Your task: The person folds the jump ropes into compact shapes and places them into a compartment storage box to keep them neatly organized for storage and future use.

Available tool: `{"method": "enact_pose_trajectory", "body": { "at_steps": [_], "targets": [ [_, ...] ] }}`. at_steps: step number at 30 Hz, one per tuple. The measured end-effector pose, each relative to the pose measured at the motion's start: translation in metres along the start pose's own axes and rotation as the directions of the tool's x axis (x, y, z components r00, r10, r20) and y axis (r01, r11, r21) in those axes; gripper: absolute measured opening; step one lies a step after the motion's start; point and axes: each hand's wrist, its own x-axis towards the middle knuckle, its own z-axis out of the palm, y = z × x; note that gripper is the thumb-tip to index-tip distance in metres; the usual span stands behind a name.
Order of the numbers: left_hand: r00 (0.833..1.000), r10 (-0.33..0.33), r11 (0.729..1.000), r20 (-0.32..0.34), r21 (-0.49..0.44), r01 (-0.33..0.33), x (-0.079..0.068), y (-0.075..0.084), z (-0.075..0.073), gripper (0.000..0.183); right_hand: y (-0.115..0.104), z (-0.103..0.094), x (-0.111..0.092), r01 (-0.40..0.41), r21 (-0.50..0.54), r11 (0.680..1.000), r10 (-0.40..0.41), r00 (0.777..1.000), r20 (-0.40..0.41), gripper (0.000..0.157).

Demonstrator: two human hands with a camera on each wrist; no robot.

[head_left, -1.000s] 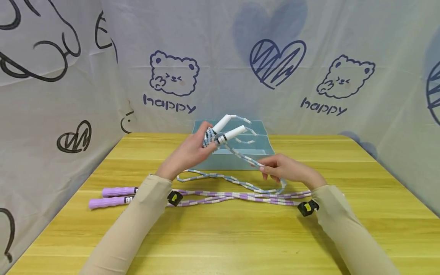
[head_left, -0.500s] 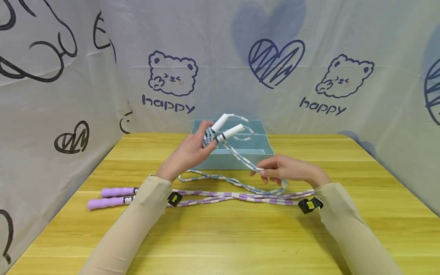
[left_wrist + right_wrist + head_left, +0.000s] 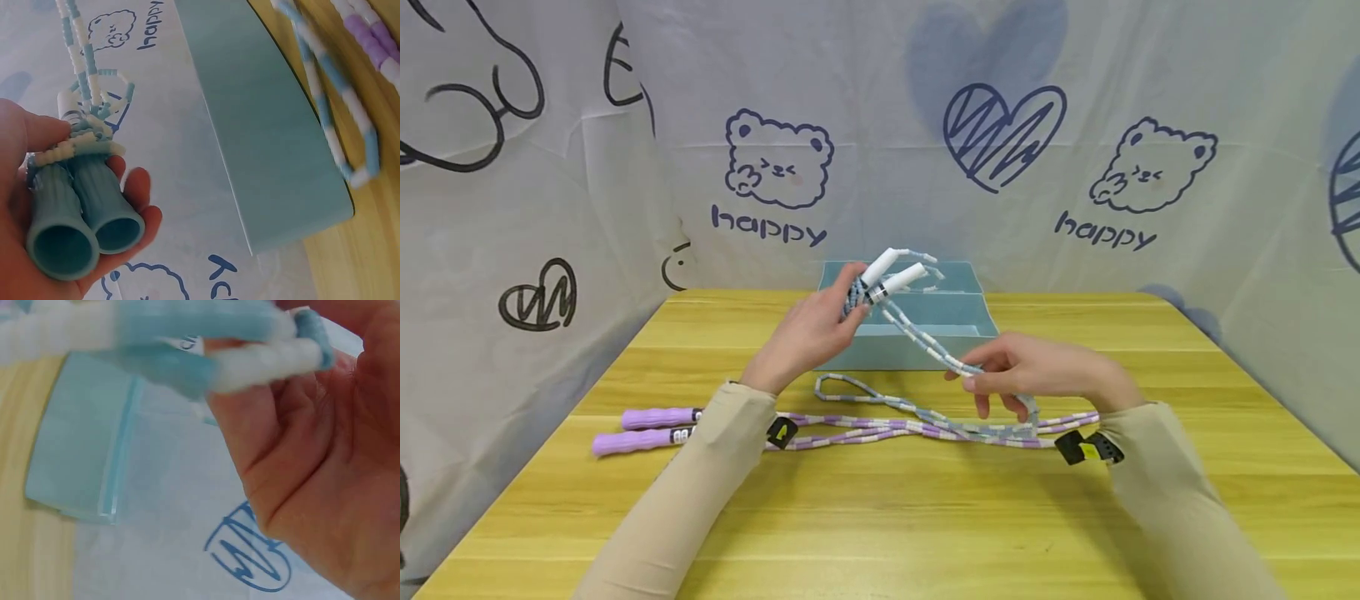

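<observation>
My left hand [image 3: 808, 337] grips the two handles of a blue-and-white beaded jump rope [image 3: 901, 282], held in front of the box. In the left wrist view, the teal handle [image 3: 56, 212] ends point down, and beaded rope is wound around both grips. From there, two strands run down to my right hand [image 3: 1048, 367], whose thumb and fingers hold them. The right wrist view shows these strands [image 3: 187, 319] passing across that hand. Past the right fingers, the rest of the beaded rope trails to the table as a long loop [image 3: 850, 393], overlapping a purple jump rope.
The purple-and-white jump rope [image 3: 842, 440] lies stretched across the wooden table [image 3: 880, 525], its purple handles [image 3: 647, 440] at the left. Behind the hands stands a light blue box [image 3: 917, 354] with compartments. A printed cloth [image 3: 880, 167] hangs behind the table.
The right hand has shifted slightly right, and the loop on the table has been drawn rightward with it. The left hand keeps the handles in nearly the same place, tipped slightly.
</observation>
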Motion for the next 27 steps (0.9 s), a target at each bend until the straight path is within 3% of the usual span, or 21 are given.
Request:
{"method": "enact_pose_trajectory", "body": {
  "at_steps": [6,11,20,27],
  "targets": [
    [1.0,0.029,0.994,-0.003,0.11,-0.028,0.001,0.003,0.001,0.048,-0.013,-0.001,-0.006,0.052,-0.091,0.995,-0.059,0.995,-0.077,0.018],
    [0.999,0.035,0.982,0.03,0.185,-0.04,0.001,0.005,0.005,0.047,-0.02,0.005,0.0,0.115,-0.125,0.985,-0.135,0.976,-0.173,0.022],
    [0.993,0.071,0.977,0.094,0.196,-0.089,0.0,0.006,0.012,0.052,-0.024,0.015,0.012,0.274,0.006,0.962,-0.262,0.927,-0.268,0.032],
    [0.977,0.133,0.955,0.165,0.242,-0.171,-0.001,0.01,0.015,0.051,-0.025,0.019,0.018,0.322,0.116,0.939,-0.293,0.931,-0.218,0.04]
  ]
}}
